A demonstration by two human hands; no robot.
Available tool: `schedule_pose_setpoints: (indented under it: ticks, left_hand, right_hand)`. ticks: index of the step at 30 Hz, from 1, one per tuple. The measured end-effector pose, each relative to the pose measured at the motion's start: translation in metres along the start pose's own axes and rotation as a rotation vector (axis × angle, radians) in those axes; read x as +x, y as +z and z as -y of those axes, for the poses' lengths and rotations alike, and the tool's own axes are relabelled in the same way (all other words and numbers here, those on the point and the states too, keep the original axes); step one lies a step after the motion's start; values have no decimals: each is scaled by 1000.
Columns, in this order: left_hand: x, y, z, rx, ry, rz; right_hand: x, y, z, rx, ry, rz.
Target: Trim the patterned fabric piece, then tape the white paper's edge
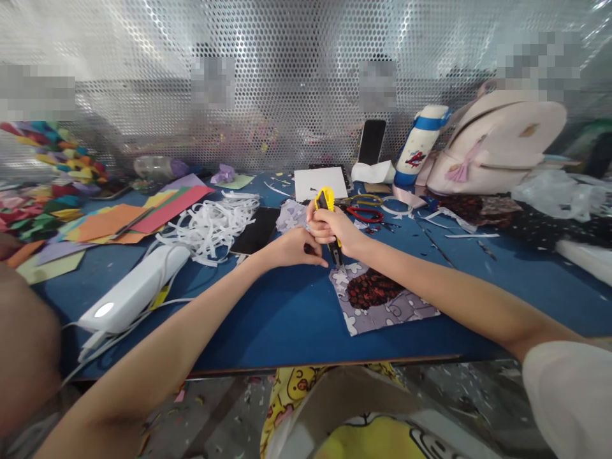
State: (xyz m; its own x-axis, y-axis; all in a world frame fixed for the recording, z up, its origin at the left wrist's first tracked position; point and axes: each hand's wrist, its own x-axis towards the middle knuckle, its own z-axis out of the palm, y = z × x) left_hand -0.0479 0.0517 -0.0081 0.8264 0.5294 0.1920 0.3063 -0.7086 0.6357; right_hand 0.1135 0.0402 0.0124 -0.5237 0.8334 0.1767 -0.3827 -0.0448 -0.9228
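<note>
Perforated metal sheeting (296, 95) rises behind a blue worktop (287, 319) scattered with scraps. Near the middle of that worktop, a yellow-and-black utility knife (326, 199) stands nearly upright, its lower end over the upper-left corner of a lavender cloth piece (411, 306). The right hand (337, 228) has its grip wrapped firmly round the knife. Close against it, the left hand (299, 247) has thumb and fingers curled; whether its grip pinches anything, I cannot tell.

Nothing visible pins the cloth down, so a push of the blade could make it slide or bunch. The left fingertips sit just beside the knife's lower end, and a slip of the tool could nick them. Too much pressure might also score the surface beneath.

White flowers are printed on the lavender, its edges look uneven, and a dark patch (370, 290) mottled in red and brown lies on top, partly behind the right forearm. How far the blade is out is too small to judge.

Further out, red-handled scissors (366, 215) lie beyond the hands, a black phone (255, 231) and a heap of white strips (215, 220) to the left, and a bottle (423, 146) beside a pale backpack (502, 146) at the back right.
</note>
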Motion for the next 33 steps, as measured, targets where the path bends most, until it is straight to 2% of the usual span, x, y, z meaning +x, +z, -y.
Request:
schedule_pose_setpoints:
  ticks: [7,14,21,25,30,33]
  left_hand:
    - [1,-2,-16,-64,41,-3]
    - [1,4,-20,-76,84,53]
    - [2,6,-17,-21,90,26]
    - [1,8,-21,-29,90,21]
    - [0,16,-21,-71,68,-41]
    - [0,21,-19,-101,84,-29]
  right_hand:
    - [1,-7,-1,36,-27,8]
    - [-9,1,20,35,-40,158]
    - [-7,-8,43,20,-101,290]
    - [-8,-12,43,-7,-31,431]
    - [-11,-14,39,-15,192,712]
    - [-12,-16,39,1,234,767]
